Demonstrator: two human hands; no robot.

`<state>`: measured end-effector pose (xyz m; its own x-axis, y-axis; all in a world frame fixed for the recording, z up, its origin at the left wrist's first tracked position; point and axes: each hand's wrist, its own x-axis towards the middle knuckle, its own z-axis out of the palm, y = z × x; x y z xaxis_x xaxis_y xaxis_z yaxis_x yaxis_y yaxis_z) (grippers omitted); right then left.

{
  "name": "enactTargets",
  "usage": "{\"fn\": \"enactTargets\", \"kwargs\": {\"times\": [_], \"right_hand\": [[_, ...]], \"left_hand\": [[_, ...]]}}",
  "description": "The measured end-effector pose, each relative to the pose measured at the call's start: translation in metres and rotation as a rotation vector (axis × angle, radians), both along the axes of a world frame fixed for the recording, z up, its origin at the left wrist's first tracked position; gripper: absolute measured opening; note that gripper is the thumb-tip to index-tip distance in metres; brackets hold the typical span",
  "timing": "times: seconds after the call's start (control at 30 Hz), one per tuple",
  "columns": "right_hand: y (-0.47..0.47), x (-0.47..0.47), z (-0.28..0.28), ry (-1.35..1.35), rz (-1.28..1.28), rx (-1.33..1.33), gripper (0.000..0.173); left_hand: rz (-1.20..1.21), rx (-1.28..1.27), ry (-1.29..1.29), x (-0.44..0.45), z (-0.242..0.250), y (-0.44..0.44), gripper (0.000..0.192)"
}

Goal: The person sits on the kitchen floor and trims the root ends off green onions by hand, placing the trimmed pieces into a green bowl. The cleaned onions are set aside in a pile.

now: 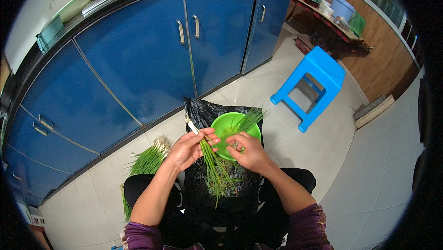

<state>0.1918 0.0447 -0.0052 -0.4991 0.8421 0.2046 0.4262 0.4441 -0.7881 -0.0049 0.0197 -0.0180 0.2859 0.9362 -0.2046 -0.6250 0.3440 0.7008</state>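
My left hand (185,149) holds a small bunch of thin green onions (209,158), the white root ends up and the green leaves hanging toward me. Close to its right, my right hand (250,150) hovers over the near rim of a bright green plastic bowl (218,122). Its fingers are curled toward the thumb, and whether anything small is between them cannot be made out. Green leaf tops (252,119) rest in the bowl and stick out over its far right rim. Under the bowl is a black plastic bag (202,106), strewn with loose trimmings (230,177) nearer me.
A pile of green onions (148,160) lies on the tiled floor at left, with more onions (126,205) beside my knee. Blue cabinets (138,52) run along the front. A blue plastic stool (325,65) stands at right, near a low shelf (332,25) holding containers.
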Motion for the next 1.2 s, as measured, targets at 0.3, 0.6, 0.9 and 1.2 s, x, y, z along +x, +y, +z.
{"fn": "enactTargets", "kwargs": {"times": [0.3, 0.6, 0.9, 1.2], "right_hand": [[-0.018, -0.011, -0.009, -0.020, 0.219, 0.081, 0.008], [-0.015, -0.008, -0.017, -0.051, 0.247, -0.265, 0.014], [0.001, 0.007, -0.001, 0.237, 0.301, -0.738, 0.014], [0.013, 0.022, 0.009, 0.595, 0.181, -0.962, 0.009]], "left_hand": [[0.060, -0.009, -0.035, 0.000, 0.001, 0.000, 0.028], [0.122, 0.023, -0.008, -0.004, 0.000, 0.001, 0.027], [-0.013, 0.069, 0.070, -0.013, 0.000, 0.000, 0.024], [-0.197, 0.163, 0.416, -0.004, 0.002, -0.005, 0.029]]}}
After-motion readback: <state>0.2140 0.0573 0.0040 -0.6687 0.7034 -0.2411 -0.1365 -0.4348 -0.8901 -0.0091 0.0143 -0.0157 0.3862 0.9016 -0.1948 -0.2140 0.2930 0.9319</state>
